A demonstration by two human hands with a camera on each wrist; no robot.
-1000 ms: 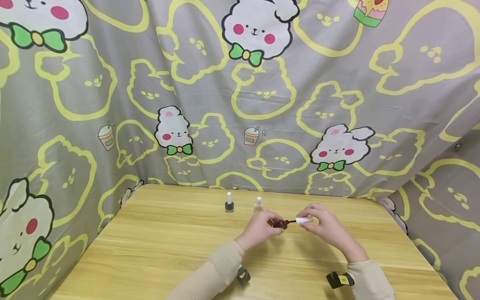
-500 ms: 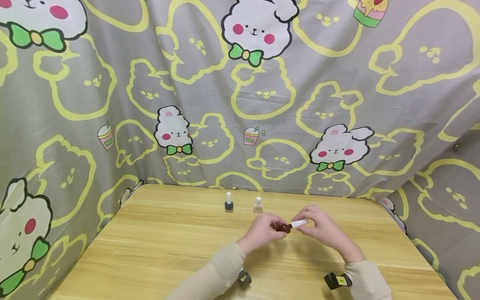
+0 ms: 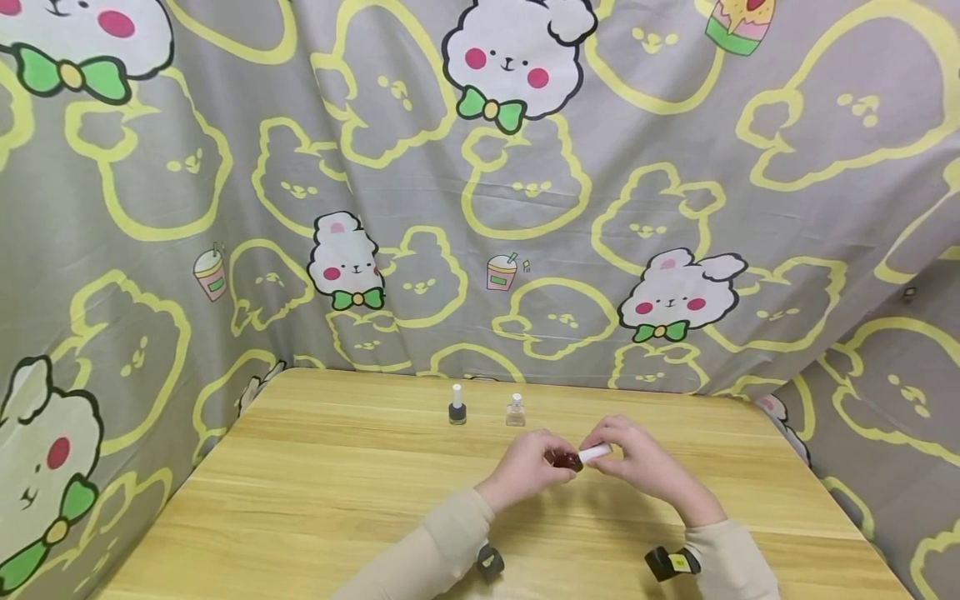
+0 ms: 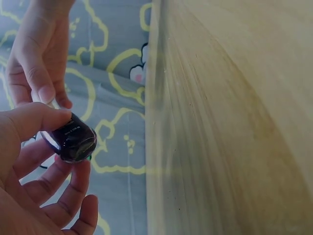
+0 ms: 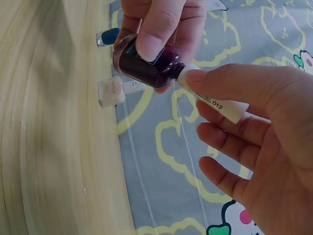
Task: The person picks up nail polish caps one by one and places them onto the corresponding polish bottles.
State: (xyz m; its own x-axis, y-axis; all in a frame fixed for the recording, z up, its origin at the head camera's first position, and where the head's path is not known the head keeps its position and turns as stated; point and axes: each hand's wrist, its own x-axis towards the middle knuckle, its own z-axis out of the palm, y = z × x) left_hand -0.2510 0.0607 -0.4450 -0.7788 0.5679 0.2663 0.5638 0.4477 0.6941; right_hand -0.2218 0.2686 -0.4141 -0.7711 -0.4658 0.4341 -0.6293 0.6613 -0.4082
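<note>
My left hand (image 3: 528, 468) holds a dark red nail polish bottle (image 5: 146, 61) above the table, thumb on its label. In the left wrist view the base of the bottle (image 4: 76, 142) faces the camera. My right hand (image 3: 637, 458) pinches the white cap (image 5: 215, 100), marked 012, between thumb and forefinger, the other fingers loosely bent. The cap sits right at the bottle's neck, with a dark bit of neck showing between them in the right wrist view. Bottle and cap lie tilted, nearly in line.
Toward the back of the wooden table (image 3: 337, 467) stand a dark nail polish bottle (image 3: 457, 411) and a clear, pale one (image 3: 515, 412), both with white caps. A grey patterned curtain (image 3: 420, 200) hangs right behind the table edge and at both sides.
The right hand has moved left, bringing the cap to the bottle's neck; the dark brush stem seen between them is now hidden. Both hands have sunk slightly, and the pale bottle has come fully into view.
</note>
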